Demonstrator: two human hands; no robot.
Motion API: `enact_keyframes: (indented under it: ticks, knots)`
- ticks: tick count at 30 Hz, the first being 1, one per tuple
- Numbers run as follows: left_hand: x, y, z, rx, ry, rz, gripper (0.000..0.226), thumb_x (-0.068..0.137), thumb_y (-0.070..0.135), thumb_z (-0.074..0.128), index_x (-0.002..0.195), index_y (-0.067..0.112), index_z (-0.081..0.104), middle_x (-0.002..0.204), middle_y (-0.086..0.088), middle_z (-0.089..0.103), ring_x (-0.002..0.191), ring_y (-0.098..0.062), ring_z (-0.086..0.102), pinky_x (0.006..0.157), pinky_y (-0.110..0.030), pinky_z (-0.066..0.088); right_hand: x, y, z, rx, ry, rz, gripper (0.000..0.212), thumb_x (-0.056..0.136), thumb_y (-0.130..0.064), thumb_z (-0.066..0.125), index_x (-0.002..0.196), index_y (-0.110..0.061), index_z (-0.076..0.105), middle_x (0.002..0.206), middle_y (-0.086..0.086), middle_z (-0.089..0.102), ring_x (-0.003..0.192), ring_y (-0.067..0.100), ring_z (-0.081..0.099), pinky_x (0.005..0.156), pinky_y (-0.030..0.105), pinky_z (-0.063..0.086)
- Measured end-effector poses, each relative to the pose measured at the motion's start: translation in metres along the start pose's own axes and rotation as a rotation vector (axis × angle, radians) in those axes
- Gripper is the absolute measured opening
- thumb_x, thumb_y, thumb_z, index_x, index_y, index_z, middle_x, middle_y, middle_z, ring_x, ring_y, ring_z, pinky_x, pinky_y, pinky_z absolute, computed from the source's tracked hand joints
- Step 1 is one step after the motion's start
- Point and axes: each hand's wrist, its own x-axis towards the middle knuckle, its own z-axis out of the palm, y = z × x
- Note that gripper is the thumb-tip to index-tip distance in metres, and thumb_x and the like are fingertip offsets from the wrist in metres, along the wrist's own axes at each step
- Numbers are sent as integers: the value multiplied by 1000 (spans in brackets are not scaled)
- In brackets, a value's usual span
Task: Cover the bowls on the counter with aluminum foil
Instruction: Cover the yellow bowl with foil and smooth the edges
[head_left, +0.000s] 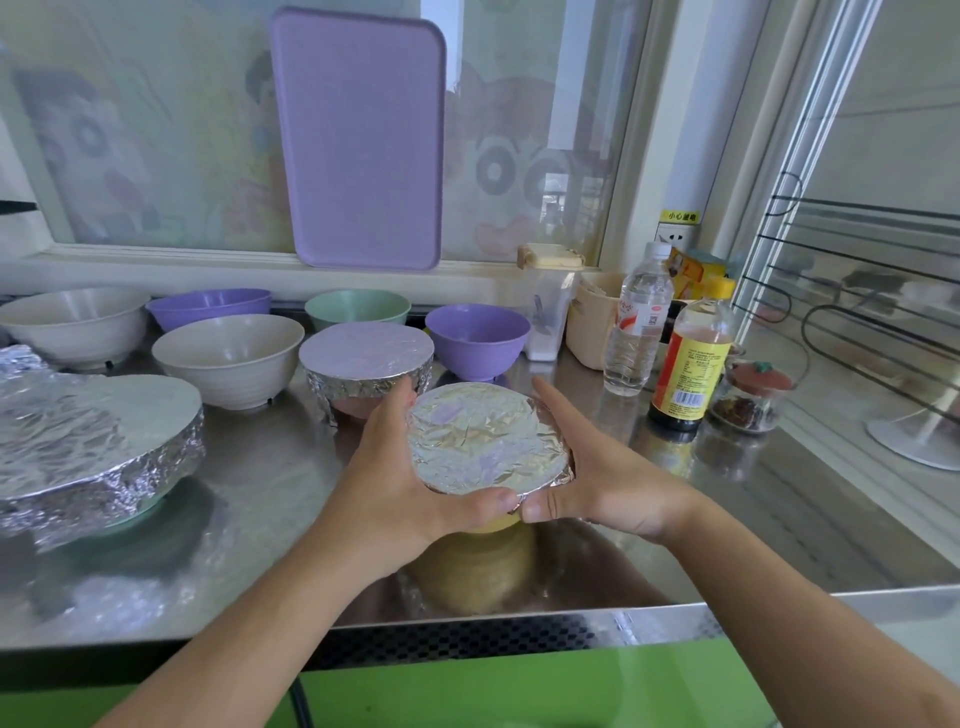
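Note:
A small yellow bowl topped with crinkled foil sits near the counter's front middle. My left hand and my right hand cup its rim from either side, thumbs meeting at the near edge and pressing the foil down. Behind it stands a pink bowl with a smooth foil cover. A large green bowl wrapped in foil is at the left. Uncovered bowls stand behind: a cream one, another cream one, two purple ones and a green one.
Loose foil lies at the far left. A water bottle, a sauce bottle, a small jar and containers crowd the right of the steel counter. A purple tray leans on the window.

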Motion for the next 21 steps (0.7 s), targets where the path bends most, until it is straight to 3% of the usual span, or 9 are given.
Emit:
enact_keyframes:
  ticks: [3,7,8,11,13,17,20,21]
  knots:
    - [1,-2,0,4,-10,-17,144,36,80,92,156,36,26,153,15,40,141,0,43,117,-40,42,-1,5,3,-10,37,16,111,79,10,84,138,-56,17,114,-58,53,116,-25,55,90,5,47]
    - [-2,1,-1,18,3,-8,138,37,79,91,153,38,27,152,18,37,138,9,38,114,-28,40,-4,4,2,-10,20,76,127,76,1,90,156,-52,7,142,-45,47,128,-19,51,98,10,47]
    - [-3,1,-1,35,10,-5,140,38,78,92,154,37,25,152,17,36,138,8,38,115,-29,39,-5,3,0,-9,4,84,122,78,-3,89,156,-53,9,142,-46,47,129,-21,50,99,8,46]
    - [-3,1,1,64,13,13,143,39,77,94,157,32,27,151,13,41,140,-3,42,115,-37,43,-8,-2,-1,17,3,80,89,87,-15,75,141,-55,17,119,-60,48,116,-36,42,90,-2,40]
    - [-3,0,5,66,17,14,141,37,77,96,153,31,33,148,12,47,138,-9,49,111,-42,48,-9,-1,-1,31,36,92,86,92,-14,73,140,-54,15,118,-59,41,108,-42,39,86,-6,37]
    - [-2,-2,7,91,25,33,141,37,76,97,153,28,34,147,11,52,137,-11,52,109,-42,50,-10,2,-1,54,15,113,80,96,-10,71,128,-60,17,101,-68,46,104,-43,40,85,-7,37]
    - [-3,-3,4,88,23,41,135,40,72,98,152,30,35,145,11,51,136,-10,52,109,-42,51,-2,13,-3,37,50,87,87,88,-48,79,144,-55,13,120,-62,46,116,-40,37,92,-3,37]
    - [-3,-3,3,96,22,46,131,40,70,99,149,32,36,143,12,50,134,-7,52,109,-40,50,0,14,-3,42,95,70,83,83,-64,77,146,-52,23,128,-53,49,119,-37,39,93,-1,38]
